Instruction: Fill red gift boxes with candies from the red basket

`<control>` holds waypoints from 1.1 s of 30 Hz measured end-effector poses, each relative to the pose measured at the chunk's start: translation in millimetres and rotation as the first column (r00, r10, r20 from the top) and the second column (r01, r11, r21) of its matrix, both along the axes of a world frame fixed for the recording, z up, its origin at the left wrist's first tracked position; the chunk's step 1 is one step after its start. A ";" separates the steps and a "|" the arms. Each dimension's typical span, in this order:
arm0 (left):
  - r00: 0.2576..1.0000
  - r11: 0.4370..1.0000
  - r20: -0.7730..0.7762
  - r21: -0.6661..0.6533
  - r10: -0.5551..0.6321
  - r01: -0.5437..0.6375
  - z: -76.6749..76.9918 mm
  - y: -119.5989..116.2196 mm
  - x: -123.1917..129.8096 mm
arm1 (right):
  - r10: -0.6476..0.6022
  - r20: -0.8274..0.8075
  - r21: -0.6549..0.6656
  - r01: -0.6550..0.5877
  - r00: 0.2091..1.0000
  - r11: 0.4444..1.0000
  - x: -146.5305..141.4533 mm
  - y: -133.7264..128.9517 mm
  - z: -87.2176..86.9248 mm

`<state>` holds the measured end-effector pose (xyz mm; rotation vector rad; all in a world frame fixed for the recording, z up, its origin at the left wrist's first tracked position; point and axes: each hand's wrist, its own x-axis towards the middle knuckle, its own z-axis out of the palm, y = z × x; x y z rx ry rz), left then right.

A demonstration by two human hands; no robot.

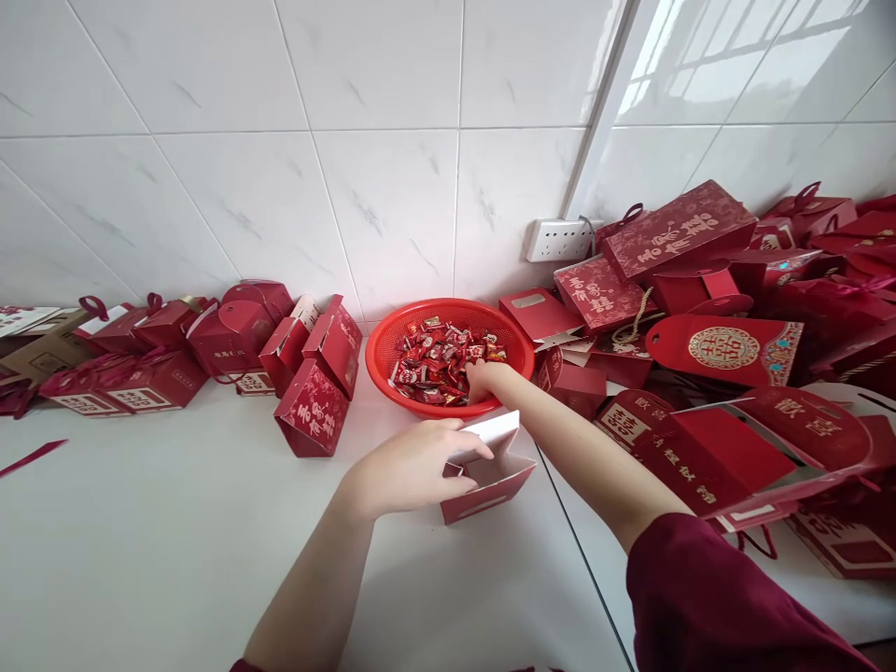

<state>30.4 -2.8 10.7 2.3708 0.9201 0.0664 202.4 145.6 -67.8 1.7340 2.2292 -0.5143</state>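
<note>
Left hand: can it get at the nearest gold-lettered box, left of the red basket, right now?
Probably yes: nothing visible stands between the left hand and the gold-lettered box. But its fingers are at the open box, so it would likely have to leave that first.

Bright daylight, window glare on upper-right tiles (742, 75).

Counted: one red basket (376, 369), one socket panel (558, 241), one open box (488, 504), one loose ribbon (34, 456). Wrapped sweets (435, 355) overlap; exact number indeterminable. Piled boxes (678, 235) toward the tabletop's (175, 551) right edge exceed ten.
</note>
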 end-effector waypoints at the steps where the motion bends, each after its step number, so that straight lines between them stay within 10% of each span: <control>1: 1.000 1.000 0.005 -0.003 -0.008 0.008 -0.8 -0.3 0.9 | 0.003 0.006 -0.004 -0.003 1.000 1.000 0.1 0.5 -2.4; 11: 1.000 0.999 -0.014 -0.031 0.025 -0.026 -1.0 -2.2 1.1 | 0.173 -0.301 0.145 -0.134 0.938 0.980 24.4 -7.3 -6.5; 23: 1.000 0.999 0.002 0.050 -0.022 0.021 11.8 -3.3 -4.1 | 0.225 -0.775 0.311 0.046 0.591 0.949 36.7 -18.3 -11.6; 33: 0.990 0.983 -0.085 0.156 0.113 -0.099 22.8 -5.5 -19.3 | 0.221 -0.829 0.298 0.070 0.513 0.952 39.3 -28.9 -13.6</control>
